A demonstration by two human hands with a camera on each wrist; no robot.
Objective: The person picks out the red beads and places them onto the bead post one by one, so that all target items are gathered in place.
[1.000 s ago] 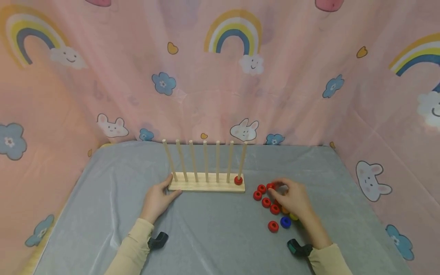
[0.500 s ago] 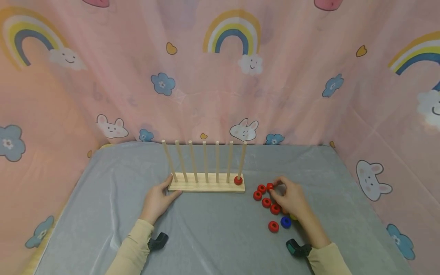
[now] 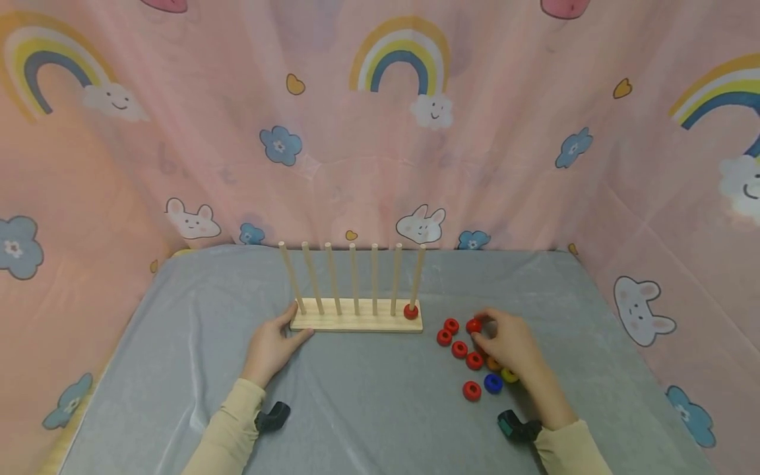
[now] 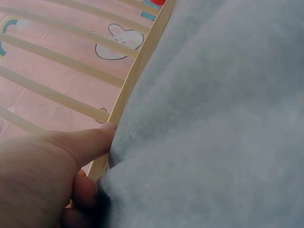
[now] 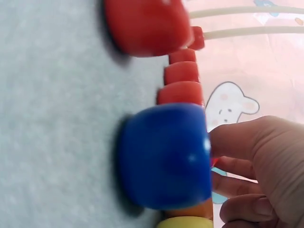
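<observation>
A wooden peg rack [image 3: 356, 323] with a row of upright pegs stands on the cloth, one red bead [image 3: 411, 312] at the foot of its rightmost peg. My left hand [image 3: 270, 346] grips the rack's left end, thumb along the front edge, as the left wrist view also shows. Over at the loose beads, my right hand [image 3: 512, 340] pinches a red bead [image 3: 473, 326] between thumb and forefinger. In the right wrist view a blue bead [image 5: 164, 156] in front mostly hides that pinched bead.
Several red beads [image 3: 460, 349] lie loose right of the rack. A blue bead [image 3: 493, 383], an orange bead [image 3: 493, 363] and a yellow bead [image 3: 509, 375] lie near my right wrist. A patterned pink curtain [image 3: 356, 171] hangs behind the grey cloth [image 3: 380, 422].
My right hand has shifted slightly to the right with the red bead, away from the neighbouring red bead. The orange and yellow beads show more. My left hand stays on the rack.
</observation>
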